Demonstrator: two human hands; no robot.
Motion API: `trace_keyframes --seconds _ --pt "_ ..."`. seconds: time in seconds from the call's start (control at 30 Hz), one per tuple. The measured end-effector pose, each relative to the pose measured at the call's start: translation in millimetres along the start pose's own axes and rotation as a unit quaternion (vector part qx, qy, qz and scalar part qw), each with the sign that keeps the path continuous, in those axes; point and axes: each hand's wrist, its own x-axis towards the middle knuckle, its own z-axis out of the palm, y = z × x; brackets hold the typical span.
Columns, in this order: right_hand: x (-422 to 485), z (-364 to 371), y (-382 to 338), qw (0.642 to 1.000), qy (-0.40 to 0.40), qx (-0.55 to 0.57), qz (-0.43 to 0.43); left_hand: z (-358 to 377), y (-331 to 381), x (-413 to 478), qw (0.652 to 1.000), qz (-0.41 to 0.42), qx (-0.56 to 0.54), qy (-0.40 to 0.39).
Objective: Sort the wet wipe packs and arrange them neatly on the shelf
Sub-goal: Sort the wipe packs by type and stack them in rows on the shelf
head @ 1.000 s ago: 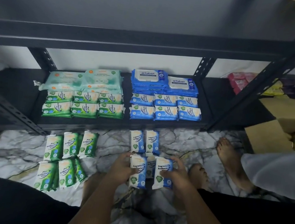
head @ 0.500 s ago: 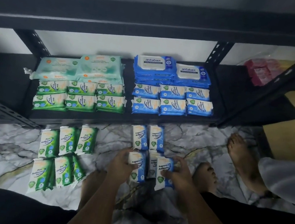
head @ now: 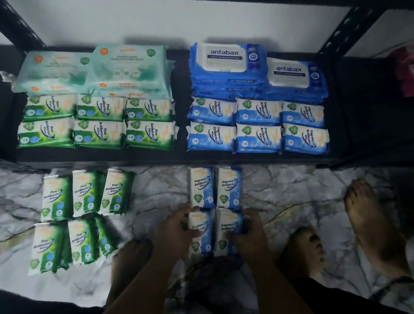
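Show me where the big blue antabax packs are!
In the head view, the big blue antabax packs sit at the back of the shelf, behind the small blue packs.

Glossy plastic film wraps the blue wipe packs [head: 258, 126] and green wipe packs [head: 98, 120], which lie on a matt black perforated metal shelf [head: 346, 35] above a polished, veined marble-look floor [head: 287, 193]

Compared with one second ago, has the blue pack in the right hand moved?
Yes: the blue pack shifted left, now in line with the right floor pack.
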Motion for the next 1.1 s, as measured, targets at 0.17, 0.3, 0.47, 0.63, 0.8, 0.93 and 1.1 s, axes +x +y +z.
trace_keyframes --seconds 0.17,0.3,0.47,0.63,0.8,0.93,1.1 --pt "1 2 0 0.999 0.006 -0.042 -0.005 5 4 5 0.999 -0.012 0.044 0.014" --pt "0 1 -3 0.997 0.007 -0.078 -0.012 8 4 4 0.995 -0.017 0.088 0.043" --pt "-11 4 -6 0.995 0.050 -0.079 -0.032 3 13 -6 0.993 -0.012 0.111 0.046" --pt "-39 -8 -22 0.994 0.071 -0.077 0.007 -12 25 -19 0.994 -0.018 0.106 0.034" --pt "-66 -18 -40 0.995 0.074 -0.065 -0.027 -30 49 -40 0.990 0.024 0.136 0.031" --pt "-86 -21 -67 0.994 0.085 -0.038 -0.061 -49 83 -53 0.980 0.077 0.184 0.024" --pt "-102 -34 -108 0.990 0.098 -0.034 -0.098 -82 134 -60 0.969 0.127 0.206 0.044"
